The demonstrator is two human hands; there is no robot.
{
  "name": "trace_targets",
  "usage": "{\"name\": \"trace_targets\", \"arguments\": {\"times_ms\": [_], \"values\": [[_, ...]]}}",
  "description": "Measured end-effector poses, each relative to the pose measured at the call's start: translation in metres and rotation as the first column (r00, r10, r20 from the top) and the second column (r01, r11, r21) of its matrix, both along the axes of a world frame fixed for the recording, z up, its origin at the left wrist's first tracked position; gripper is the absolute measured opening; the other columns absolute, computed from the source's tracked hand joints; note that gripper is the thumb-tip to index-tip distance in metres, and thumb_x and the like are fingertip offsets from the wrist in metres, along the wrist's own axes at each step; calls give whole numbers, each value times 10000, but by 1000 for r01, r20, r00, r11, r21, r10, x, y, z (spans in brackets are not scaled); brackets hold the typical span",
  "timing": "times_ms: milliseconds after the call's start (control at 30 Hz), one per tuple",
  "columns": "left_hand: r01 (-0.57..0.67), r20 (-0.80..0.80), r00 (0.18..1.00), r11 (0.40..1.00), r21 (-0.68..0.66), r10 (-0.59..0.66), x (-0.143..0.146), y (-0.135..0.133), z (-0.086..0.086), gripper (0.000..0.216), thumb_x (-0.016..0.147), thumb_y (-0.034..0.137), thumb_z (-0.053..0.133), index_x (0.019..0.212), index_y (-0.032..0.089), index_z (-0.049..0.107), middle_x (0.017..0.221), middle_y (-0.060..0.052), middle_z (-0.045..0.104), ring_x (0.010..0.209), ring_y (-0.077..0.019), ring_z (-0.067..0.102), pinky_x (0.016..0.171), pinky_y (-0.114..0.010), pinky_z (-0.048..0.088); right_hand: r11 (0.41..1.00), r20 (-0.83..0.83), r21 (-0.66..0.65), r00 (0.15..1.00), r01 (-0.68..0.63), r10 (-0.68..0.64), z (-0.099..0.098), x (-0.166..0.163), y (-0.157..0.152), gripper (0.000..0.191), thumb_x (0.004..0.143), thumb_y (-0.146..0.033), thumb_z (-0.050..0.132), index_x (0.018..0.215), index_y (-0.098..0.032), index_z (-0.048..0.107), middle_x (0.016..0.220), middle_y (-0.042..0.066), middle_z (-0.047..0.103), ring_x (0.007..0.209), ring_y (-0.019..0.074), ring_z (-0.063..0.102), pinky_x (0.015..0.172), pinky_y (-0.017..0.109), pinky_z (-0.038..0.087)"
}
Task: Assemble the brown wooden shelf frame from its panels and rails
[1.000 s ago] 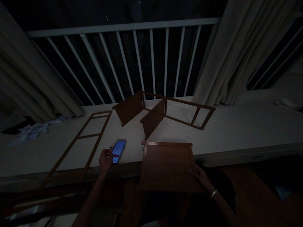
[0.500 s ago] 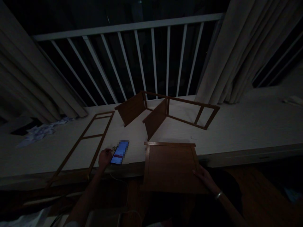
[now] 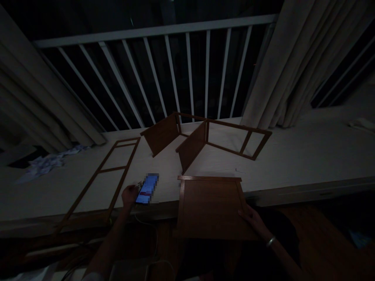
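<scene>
My right hand (image 3: 253, 220) grips the right edge of a brown wooden panel (image 3: 212, 207), whose far end lies at the front edge of the white ledge. My left hand (image 3: 129, 195) is on the ledge with its fingers drawn together, beside a few small dark pieces (image 3: 140, 184) too dim to name. I cannot make out what is between those fingers. Just right of the left hand lies a phone (image 3: 148, 189) with its screen lit. A wooden frame (image 3: 113, 169) with crossbars rests left of that hand. Beyond the panel stands a partly joined wooden frame with two panels (image 3: 193, 142).
The white ledge (image 3: 293, 156) runs below a white railing (image 3: 187, 29) between curtains (image 3: 278, 70). Crumpled paper (image 3: 47, 162) lies at the far left. A tiny piece (image 3: 236, 169) sits right of the panels. A cable (image 3: 149, 223) hangs below the phone.
The view has shifted very slightly. My left hand stays by the small pieces, its fingers moving a little. My right hand keeps the panel in the same place.
</scene>
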State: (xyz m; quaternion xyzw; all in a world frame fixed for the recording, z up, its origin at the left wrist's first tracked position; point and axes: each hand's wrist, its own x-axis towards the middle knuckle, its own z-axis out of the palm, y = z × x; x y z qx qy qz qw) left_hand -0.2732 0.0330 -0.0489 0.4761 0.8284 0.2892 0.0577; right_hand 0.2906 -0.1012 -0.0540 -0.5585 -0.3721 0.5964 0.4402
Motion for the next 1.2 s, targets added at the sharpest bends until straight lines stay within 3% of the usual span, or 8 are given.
{"name": "trace_targets", "arguments": {"times_ms": [233,800,967,1200], "values": [[-21,48,999,1000,3,21,-13,3,-17,312,639,332,487,838,121,603,779,-84,647,726,-197,584,646,-290,430,1000,-40,-17,999,7,-8,-3,0,0,595,562,-475,650,1064,-194,497,1007,69,620,924,288,564,803,436,447],[-41,86,995,999,-35,44,-18,11,-28,335,608,362,527,842,142,622,775,-65,653,734,-202,584,614,-265,419,1000,-42,2,999,-14,14,-3,1,-1,584,577,-476,641,1066,-194,492,1026,77,611,955,291,548,816,439,439],[-46,80,996,998,-38,49,-16,11,-27,300,615,352,519,815,156,627,773,-77,652,744,-217,585,605,-274,419,1000,-33,-5,999,-12,12,5,-2,-2,609,571,-505,631,1073,-190,490,1017,74,616,920,283,568,803,432,451],[-39,70,997,999,-13,40,-15,10,-25,288,629,344,506,799,141,620,780,-100,650,732,-225,583,628,-300,425,1000,-24,-3,999,-31,31,1,-1,0,617,563,-516,631,1065,-185,490,1067,80,590,936,272,561,810,406,452]]}}
